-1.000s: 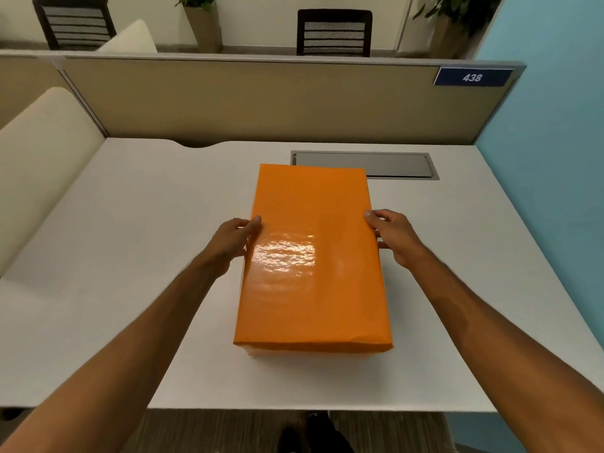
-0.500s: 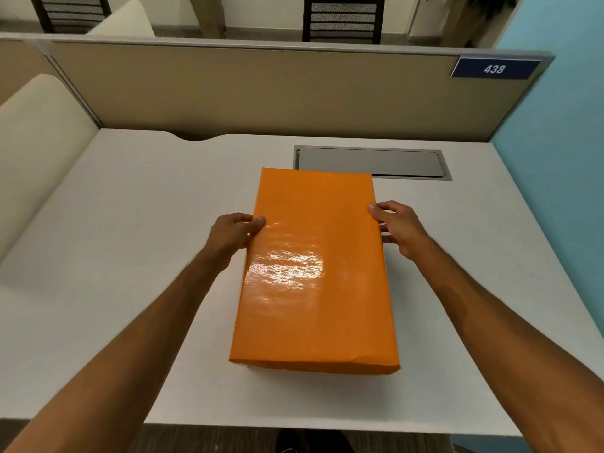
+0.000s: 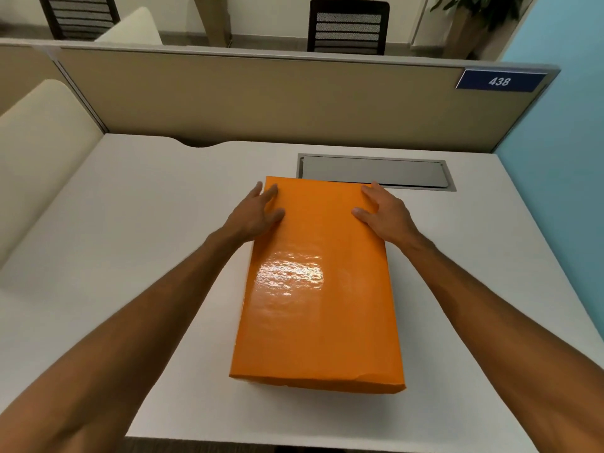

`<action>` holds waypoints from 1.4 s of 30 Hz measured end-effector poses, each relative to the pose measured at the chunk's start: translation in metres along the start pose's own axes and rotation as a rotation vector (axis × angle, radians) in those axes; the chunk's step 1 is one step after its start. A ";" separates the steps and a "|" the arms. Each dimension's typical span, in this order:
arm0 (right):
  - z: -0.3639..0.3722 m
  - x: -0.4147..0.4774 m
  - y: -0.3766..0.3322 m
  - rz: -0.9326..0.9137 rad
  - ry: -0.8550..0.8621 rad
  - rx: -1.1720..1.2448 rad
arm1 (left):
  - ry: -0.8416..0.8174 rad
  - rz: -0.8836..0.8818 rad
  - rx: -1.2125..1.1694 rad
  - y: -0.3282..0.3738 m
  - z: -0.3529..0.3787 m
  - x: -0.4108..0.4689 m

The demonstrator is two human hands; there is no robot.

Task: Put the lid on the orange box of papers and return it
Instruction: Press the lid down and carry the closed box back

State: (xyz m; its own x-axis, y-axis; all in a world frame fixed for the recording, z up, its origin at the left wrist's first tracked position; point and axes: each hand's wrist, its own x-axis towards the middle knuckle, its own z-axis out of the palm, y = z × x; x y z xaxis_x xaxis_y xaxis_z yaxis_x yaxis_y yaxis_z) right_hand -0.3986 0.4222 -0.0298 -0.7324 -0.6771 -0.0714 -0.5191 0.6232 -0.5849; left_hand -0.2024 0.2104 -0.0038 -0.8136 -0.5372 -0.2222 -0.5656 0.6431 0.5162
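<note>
Only one bit of writing can be read: "438" in white on a blue plate, fixed to the beige partition up and to the right of the orange box. No label or brand is seen on the box; its glossy lid is on, w/ glare across the middle. The lower walls and contents are hidden under the lid. The box lies on the white desk, lengthwise away from the person, its far edge just beside a grey cable hatch. The left hand is laid spread at the far-left corner of the box, the right hand spread at the far-right corner, fingers partly over the edges. Beyond the partition a dark chair is cut off at top.
</note>
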 end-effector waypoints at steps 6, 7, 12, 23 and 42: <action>0.002 0.010 0.000 0.002 -0.001 -0.080 | -0.042 0.036 0.143 0.007 -0.005 0.013; 0.003 0.011 0.001 0.003 -0.005 -0.092 | -0.040 0.031 0.134 0.008 -0.005 0.014; 0.005 0.014 0.002 -0.003 -0.019 -0.110 | -0.038 0.018 0.085 0.007 -0.004 0.013; 0.003 -0.020 -0.003 0.072 0.014 -0.026 | 0.111 -0.081 -0.111 0.003 0.014 -0.040; 0.021 -0.186 0.001 0.281 0.095 0.547 | -0.119 -0.227 -0.785 -0.031 0.030 -0.173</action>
State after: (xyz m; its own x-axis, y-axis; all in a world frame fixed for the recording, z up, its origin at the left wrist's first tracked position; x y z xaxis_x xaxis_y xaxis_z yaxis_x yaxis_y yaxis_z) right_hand -0.2536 0.5405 -0.0336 -0.8574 -0.4627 -0.2254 -0.0180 0.4647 -0.8853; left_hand -0.0481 0.3000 -0.0056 -0.7248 -0.5186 -0.4536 -0.4952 -0.0657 0.8663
